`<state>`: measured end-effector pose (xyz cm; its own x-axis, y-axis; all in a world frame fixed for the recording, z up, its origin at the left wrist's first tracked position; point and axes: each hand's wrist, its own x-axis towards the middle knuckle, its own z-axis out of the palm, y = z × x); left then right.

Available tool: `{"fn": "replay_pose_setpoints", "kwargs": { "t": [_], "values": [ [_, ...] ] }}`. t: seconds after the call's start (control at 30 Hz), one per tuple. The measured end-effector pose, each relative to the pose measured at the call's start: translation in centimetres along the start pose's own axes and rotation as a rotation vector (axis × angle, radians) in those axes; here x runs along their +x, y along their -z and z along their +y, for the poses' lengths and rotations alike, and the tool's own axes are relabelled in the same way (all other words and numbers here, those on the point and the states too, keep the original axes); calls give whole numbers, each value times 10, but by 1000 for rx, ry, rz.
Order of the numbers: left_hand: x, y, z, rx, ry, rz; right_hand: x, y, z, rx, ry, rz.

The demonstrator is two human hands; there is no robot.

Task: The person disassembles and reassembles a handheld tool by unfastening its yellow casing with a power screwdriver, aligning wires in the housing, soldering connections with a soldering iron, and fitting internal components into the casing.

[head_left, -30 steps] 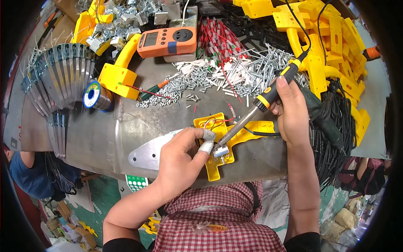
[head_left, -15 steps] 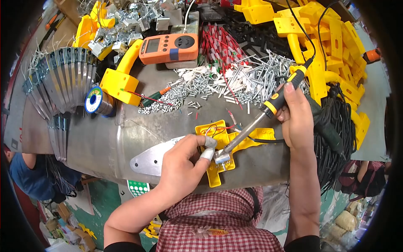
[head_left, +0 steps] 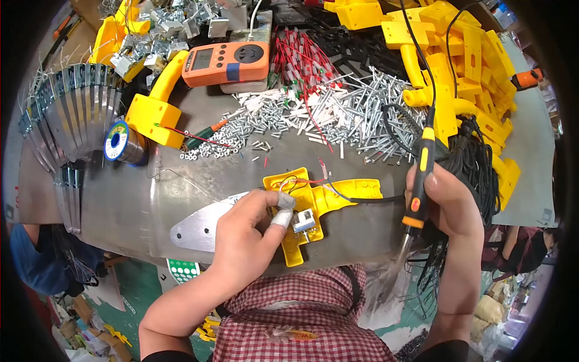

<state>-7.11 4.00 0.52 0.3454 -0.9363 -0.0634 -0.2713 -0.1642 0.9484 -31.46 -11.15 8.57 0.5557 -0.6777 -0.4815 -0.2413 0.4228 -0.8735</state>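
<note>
My left hand [head_left: 250, 226], with white coverings on its thumb and index fingertips, pinches a thin wire beside a small white-and-silver part [head_left: 304, 220]. That part rests on an open yellow plastic handle shell [head_left: 347, 193] lying on the metal bench. Red and dark wires run through the shell, and a black cable [head_left: 386, 200] leaves its right end. My right hand [head_left: 455, 202] grips a soldering iron [head_left: 425, 160] by its yellow-and-black handle. The iron's metal shaft points down past the bench edge, apart from the shell, its tip blurred.
An orange multimeter [head_left: 226, 63], a solder spool [head_left: 125, 145] and piles of screws [head_left: 380, 114] lie behind the shell. A flat metal plate [head_left: 193, 232] is by my left hand. Yellow housings [head_left: 467, 54] and black cables [head_left: 476, 163] crowd the right.
The soldering iron has swung away from the small part, right and down toward me, with its tip now off the shell. My left hand stays at the same place on the shell.
</note>
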Motion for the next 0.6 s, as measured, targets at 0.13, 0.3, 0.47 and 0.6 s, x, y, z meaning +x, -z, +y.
{"fn": "replay_pose_setpoints", "kwargs": {
  "t": [0.13,0.3,0.47,0.6],
  "values": [
    [0,3,3,9,12,-29,-12,18,6,-249,-19,-18],
    [0,4,2,36,29,-55,13,21,-5,-200,104,-66],
    [0,4,5,44,26,-44,72,13,-13,70,262,-33],
    [2,5,13,110,-13,-27,98,1,0,124,180,-91]
  ]
}}
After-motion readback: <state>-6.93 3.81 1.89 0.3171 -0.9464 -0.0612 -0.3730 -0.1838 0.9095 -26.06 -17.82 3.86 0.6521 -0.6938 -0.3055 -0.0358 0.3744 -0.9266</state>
